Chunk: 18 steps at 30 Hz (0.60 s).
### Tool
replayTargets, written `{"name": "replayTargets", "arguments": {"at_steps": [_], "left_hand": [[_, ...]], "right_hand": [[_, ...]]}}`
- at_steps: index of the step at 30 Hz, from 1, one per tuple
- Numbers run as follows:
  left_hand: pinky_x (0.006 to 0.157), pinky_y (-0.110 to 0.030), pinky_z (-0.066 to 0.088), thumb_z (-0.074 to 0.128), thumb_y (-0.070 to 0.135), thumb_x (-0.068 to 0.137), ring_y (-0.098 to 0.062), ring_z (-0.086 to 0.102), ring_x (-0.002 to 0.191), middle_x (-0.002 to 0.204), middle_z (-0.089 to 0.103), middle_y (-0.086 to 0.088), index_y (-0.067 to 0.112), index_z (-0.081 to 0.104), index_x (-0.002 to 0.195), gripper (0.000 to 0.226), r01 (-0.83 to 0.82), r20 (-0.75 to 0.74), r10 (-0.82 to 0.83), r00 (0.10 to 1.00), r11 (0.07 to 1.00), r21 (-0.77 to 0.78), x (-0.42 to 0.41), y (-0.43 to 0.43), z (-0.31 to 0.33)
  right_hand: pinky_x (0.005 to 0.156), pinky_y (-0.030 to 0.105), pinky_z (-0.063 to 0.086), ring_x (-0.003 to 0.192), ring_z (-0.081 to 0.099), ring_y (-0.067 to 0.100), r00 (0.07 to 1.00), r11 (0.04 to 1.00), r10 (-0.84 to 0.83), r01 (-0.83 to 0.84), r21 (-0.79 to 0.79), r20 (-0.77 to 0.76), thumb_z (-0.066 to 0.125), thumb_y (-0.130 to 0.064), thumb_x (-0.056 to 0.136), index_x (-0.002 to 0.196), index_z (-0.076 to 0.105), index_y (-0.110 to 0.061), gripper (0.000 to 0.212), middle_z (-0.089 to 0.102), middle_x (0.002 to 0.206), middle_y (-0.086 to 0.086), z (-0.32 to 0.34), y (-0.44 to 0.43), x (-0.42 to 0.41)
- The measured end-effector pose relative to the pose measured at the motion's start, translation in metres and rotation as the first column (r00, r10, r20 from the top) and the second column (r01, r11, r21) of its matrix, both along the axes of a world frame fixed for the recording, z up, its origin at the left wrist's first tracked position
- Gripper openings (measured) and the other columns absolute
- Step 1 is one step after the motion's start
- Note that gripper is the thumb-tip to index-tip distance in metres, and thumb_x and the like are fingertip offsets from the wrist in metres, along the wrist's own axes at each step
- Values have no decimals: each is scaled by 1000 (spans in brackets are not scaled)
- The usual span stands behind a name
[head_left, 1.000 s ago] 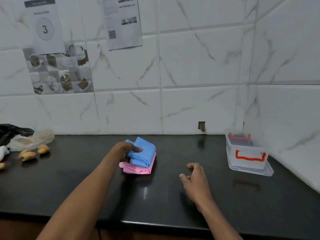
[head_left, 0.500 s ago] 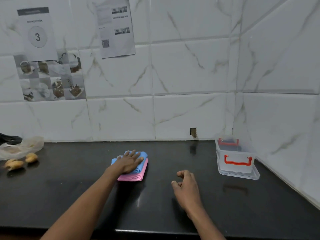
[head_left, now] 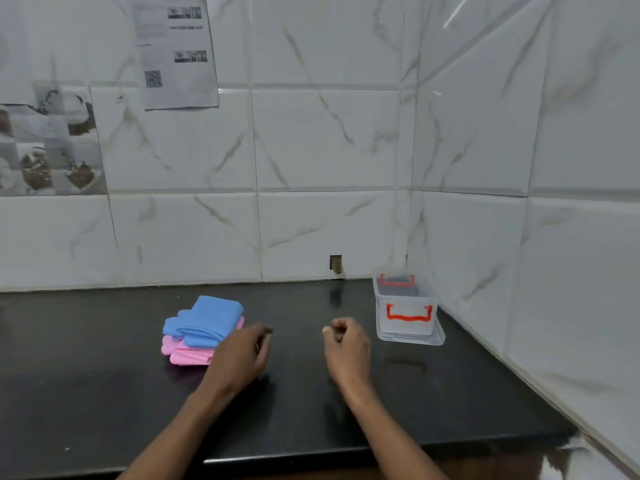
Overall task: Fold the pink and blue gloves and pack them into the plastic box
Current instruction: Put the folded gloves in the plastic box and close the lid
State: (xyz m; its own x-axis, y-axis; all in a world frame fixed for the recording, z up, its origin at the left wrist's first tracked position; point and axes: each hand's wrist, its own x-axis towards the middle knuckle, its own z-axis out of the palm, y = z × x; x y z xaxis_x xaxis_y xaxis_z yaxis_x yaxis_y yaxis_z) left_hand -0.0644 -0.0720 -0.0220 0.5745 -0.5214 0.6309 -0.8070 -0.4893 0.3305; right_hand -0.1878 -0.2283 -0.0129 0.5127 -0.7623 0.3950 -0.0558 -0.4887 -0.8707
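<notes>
A folded blue glove (head_left: 204, 320) lies on top of a folded pink glove (head_left: 187, 353) on the black counter, left of centre. My left hand (head_left: 239, 358) hovers just right of the stack, off the gloves, fingers loosely curled and holding nothing. My right hand (head_left: 346, 348) is a loose fist over the counter, with nothing in it. A clear plastic box (head_left: 405, 315) with red handles stands in the back right corner, sitting on its lid, a short way right of my right hand.
The black counter (head_left: 104, 393) meets white marble tiles behind and on the right. A small hole (head_left: 336, 264) shows in the back wall. Papers (head_left: 175, 50) hang on the tiles at upper left. The counter's front edge runs below my forearms.
My left hand has lifted off the folded gloves and drawn back to their right. The camera has swung right, so the bags and items at far left have left the view.
</notes>
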Motion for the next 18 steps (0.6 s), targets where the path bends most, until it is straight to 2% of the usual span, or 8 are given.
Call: {"name": "replayTargets", "arguments": {"at_steps": [2, 4, 6, 9, 11, 13, 15, 18], "left_hand": [[75, -27, 53, 51, 24, 94, -10, 68, 84, 96, 74, 6, 24, 66, 123, 32, 20, -40, -16, 999, 993, 115, 0, -2, -12], [74, -27, 55, 51, 23, 94, -5, 67, 78, 89, 73, 8, 26, 64, 124, 33, 47, -109, -36, 993, 994, 100, 6, -3, -14], [76, -25, 55, 52, 22, 93, -4, 66, 78, 92, 74, 8, 26, 66, 122, 32, 31, -114, -19, 993, 994, 105, 10, -3, -15], [80, -23, 54, 53, 23, 92, -2, 66, 86, 104, 73, 11, 27, 68, 120, 32, 17, -72, -7, 997, 989, 144, 14, -3, -20], [81, -21, 53, 53, 24, 92, -2, 65, 90, 110, 72, 13, 28, 67, 120, 32, 15, -64, -5, 998, 988, 155, 15, -3, -23], [82, -19, 51, 53, 24, 92, -2, 64, 92, 113, 71, 14, 29, 67, 120, 31, 18, -62, -8, 998, 987, 160, 16, -4, -23], [80, -15, 49, 53, 24, 92, -1, 63, 90, 112, 71, 14, 29, 67, 119, 31, 25, -58, -16, 998, 988, 155, 15, -5, -23], [80, -15, 50, 53, 25, 92, 0, 63, 89, 110, 71, 15, 29, 68, 118, 30, 24, -51, -16, 999, 988, 150, 16, -5, -23]], "right_hand": [[83, 26, 42, 92, 56, 17, 990, 988, -136, 138, -61, 44, 60, -19, 90, 104, 63, -8, 18, 60, 111, 10, 19, -25, -15], [90, 32, 42, 103, 55, 23, 953, 950, -278, 291, -113, 116, 58, -12, 89, 109, 61, -4, 22, 53, 122, 14, 37, -54, -31], [94, 36, 45, 111, 57, 29, 939, 932, -331, 341, -125, 95, 55, -11, 88, 117, 59, -5, 30, 49, 131, 13, 52, -85, -43], [73, 39, 59, 81, 69, 34, 967, 974, -196, 173, -144, -161, 53, -22, 91, 126, 56, -9, 38, 55, 124, 14, 61, -123, -48], [70, 40, 61, 70, 70, 30, 936, 984, -94, 36, -174, -340, 55, -29, 92, 128, 56, -11, 41, 61, 117, 14, 61, -134, -45], [76, 39, 60, 72, 70, 26, 889, 973, -75, -34, -229, -452, 56, -36, 92, 128, 56, -11, 44, 62, 120, 11, 57, -138, -41], [76, 36, 57, 75, 69, 25, 892, 957, -105, -30, -288, -440, 56, -39, 92, 119, 62, -7, 43, 64, 117, 10, 54, -141, -35], [77, 28, 43, 92, 62, 24, 896, 934, -184, 31, -356, -404, 56, -41, 93, 105, 66, -3, 41, 68, 111, 11, 51, -141, -28]]}}
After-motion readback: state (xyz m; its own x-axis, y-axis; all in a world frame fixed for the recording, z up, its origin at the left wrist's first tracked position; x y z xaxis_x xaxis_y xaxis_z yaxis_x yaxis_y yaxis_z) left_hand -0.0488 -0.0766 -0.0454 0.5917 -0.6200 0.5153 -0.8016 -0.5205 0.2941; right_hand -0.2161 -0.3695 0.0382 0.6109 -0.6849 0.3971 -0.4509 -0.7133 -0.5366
